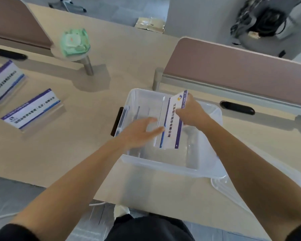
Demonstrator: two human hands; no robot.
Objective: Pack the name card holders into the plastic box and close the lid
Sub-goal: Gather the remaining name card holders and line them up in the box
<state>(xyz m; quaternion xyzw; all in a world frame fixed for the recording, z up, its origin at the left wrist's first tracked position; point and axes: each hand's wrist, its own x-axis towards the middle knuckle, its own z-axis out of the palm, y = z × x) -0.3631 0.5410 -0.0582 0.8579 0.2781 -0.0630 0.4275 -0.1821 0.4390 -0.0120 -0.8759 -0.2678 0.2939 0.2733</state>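
A clear plastic box (156, 164) with a black side latch stands open at the desk's near edge. My right hand (191, 112) grips a name card holder (171, 124), white with purple borders, held tilted inside the box. My left hand (139, 131) reaches in over the left rim with straight fingers that touch the holder's clear left edge. On the desk to the left stand two more name card holders (31, 108) (4, 80). The clear lid (233, 186) lies under the box on the right.
A green packet (75, 42) sits on a round stand behind the box. Pink desk dividers (233, 66) (16, 21) rise at the back right and back left. Black cable grommets (237, 107) (9, 53) are set in the desk.
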